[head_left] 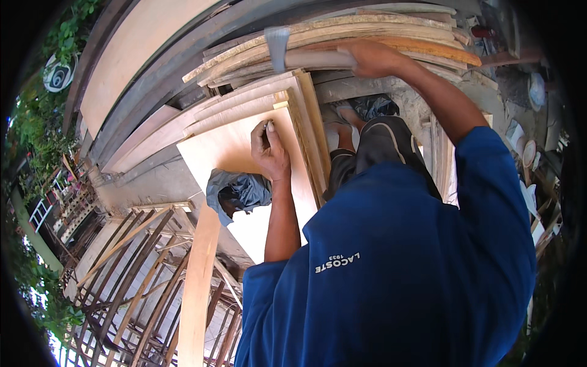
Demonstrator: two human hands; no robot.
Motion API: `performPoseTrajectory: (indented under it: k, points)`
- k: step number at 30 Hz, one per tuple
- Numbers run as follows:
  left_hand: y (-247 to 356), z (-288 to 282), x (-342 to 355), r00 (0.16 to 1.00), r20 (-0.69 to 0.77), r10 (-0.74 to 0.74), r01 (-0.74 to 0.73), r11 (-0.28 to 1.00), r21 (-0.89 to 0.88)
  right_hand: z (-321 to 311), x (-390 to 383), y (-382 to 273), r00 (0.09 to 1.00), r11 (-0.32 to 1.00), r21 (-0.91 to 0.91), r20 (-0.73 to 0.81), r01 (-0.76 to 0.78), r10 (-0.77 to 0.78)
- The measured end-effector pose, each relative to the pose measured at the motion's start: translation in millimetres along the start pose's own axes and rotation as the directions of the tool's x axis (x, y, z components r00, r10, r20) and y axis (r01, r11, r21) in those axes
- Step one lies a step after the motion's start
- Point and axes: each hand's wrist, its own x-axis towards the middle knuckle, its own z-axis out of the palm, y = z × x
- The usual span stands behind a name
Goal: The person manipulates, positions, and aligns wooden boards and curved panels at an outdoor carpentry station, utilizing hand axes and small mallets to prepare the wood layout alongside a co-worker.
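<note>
Plywood sheets (pixel 220 147), pale tan and straight-edged, lie stacked beside the person's dark shorts with pale piping (pixel 385 144). The left hand (pixel 272 150) is over the top sheet, near the stack's edge toward the legs, its grip drawn in with thumb close to curled fingers; whether it pinches something small, I cannot tell. A crumpled dark-grey plastic bag (pixel 244 183) lies on the stack, just beside the left wrist. The right hand (pixel 374 59) has its grip wrapped around the brown handle of a blurred, grey-headed hammer (pixel 306 59), past the stack's far end, over long weathered wooden planks (pixel 373 29).
</note>
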Motion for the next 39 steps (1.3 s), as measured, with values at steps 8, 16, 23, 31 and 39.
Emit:
performPoseTrajectory:
  k: [8, 16, 23, 31, 39]
  points:
    - [-1.3, 0.4, -9.9, 1.0, -0.011, -0.025, 0.025, 1.0, 0.01, 30.5, -7.2, -8.4, 0.993, 0.989, 0.143, 0.104, 0.033, -0.049]
    - [-3.7, 2.5, -11.4, 0.999, -0.01, -0.038, 0.038, 0.998, -0.045, 41.6, -17.9, -23.4, 0.986, 0.971, 0.237, 0.168, -0.03, -0.011]
    - [-9.4, 4.4, -6.7, 0.997, -0.018, 0.077, -0.076, 0.997, 0.026, 49.8, -26.7, -36.2, 0.985, 0.93, 0.363, 0.174, -0.063, -0.002]
    - [-10.9, 2.5, -6.6, 0.991, 0.004, 0.137, -0.136, 0.984, 0.114, 55.8, -23.9, -27.3, 0.993, 0.923, 0.368, 0.023, -0.114, 0.114]
    - [-11.4, 10.5, -7.6, 0.965, -0.014, 0.262, -0.253, 0.944, 0.211, 46.6, -56.9, -68.4, 0.975, 0.937, 0.315, -0.111, -0.151, 0.195]
